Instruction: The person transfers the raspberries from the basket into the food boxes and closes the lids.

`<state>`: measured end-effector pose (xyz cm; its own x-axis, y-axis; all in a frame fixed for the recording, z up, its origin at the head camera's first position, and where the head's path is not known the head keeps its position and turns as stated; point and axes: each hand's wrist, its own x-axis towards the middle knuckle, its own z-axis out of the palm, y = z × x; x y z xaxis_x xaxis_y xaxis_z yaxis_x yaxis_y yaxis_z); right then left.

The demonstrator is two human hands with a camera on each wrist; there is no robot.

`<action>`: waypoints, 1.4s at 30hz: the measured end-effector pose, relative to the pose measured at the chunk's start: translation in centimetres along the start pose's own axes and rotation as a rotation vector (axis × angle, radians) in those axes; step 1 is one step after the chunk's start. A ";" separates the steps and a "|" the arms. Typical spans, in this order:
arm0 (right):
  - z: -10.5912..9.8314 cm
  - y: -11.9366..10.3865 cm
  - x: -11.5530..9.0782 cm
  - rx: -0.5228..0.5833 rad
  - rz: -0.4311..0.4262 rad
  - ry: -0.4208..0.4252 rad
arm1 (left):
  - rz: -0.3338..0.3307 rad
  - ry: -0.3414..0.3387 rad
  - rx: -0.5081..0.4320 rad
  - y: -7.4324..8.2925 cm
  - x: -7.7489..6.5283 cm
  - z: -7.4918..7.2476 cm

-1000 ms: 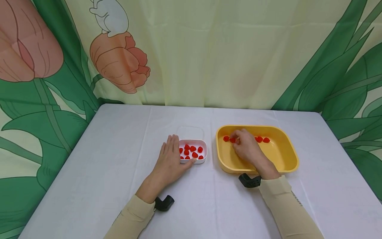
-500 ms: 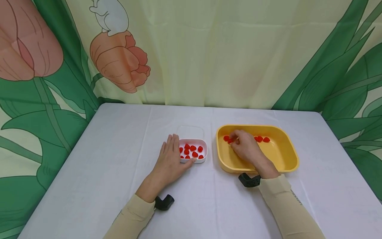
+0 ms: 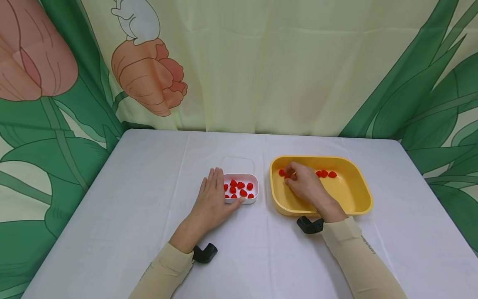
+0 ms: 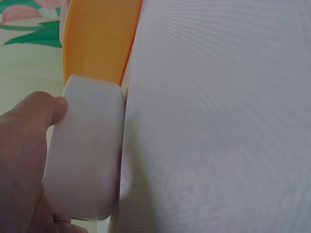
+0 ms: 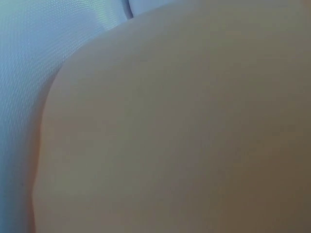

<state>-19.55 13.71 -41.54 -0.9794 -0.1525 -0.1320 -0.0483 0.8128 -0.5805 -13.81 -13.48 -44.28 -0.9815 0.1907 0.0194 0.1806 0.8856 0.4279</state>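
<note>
My left hand [image 3: 213, 203] lies against the left end of a small white box [image 3: 256, 181], fingers straight. Its thumb rests on the box's near rim, as the left wrist view also shows on the white box wall [image 4: 87, 150]. Several small red berry-like pieces [image 3: 240, 185] lie spread inside the box. My right hand [image 3: 306, 182] reaches into a yellow tray [image 3: 354, 195], fingers curled, pinching a red berry-like piece [image 3: 287, 176] near the tray's far left corner. In the right wrist view a blurred surface of my hand or wrist fills most of the frame.
A clear lid [image 3: 237, 162] stands out behind the white box. Other red pieces [image 3: 332, 174] lie along the tray's far side, some partly hidden by my right hand. White cloth covers the table [image 3: 149, 174]; a printed curtain [image 3: 298, 74] hangs behind it.
My right fingertips have shifted slightly left in the tray, and the red piece at them has moved left too. The left hand and the white box have stayed in place.
</note>
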 end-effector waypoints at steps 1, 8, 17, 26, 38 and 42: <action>0.0 0.0 0.0 -0.003 -0.006 -0.001 | 0.001 0.003 -0.001 0.0 0.0 0.0; 0.0 -0.2 -0.1 -0.004 -0.002 0.000 | -0.004 0.002 -0.007 -0.1 0.0 0.1; -0.2 0.1 -0.4 0.034 -0.009 0.031 | 0.006 0.004 -0.024 -0.1 -0.1 0.1; -0.5 0.0 -0.8 0.083 -0.033 0.046 | -0.001 0.004 -0.023 -0.2 0.0 0.2; -1.1 -0.8 -1.1 0.103 -0.063 0.050 | -0.001 0.009 -0.008 -0.1 0.0 0.2; -1.4 -1.3 -1.4 0.104 -0.075 0.055 | 0.001 0.013 -0.002 -0.2 0.0 0.2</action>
<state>-18.42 13.65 -39.46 -0.9832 -0.1775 -0.0424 -0.1042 0.7370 -0.6678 -13.81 -13.55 -44.55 -0.9820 0.1859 0.0318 0.1814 0.8844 0.4300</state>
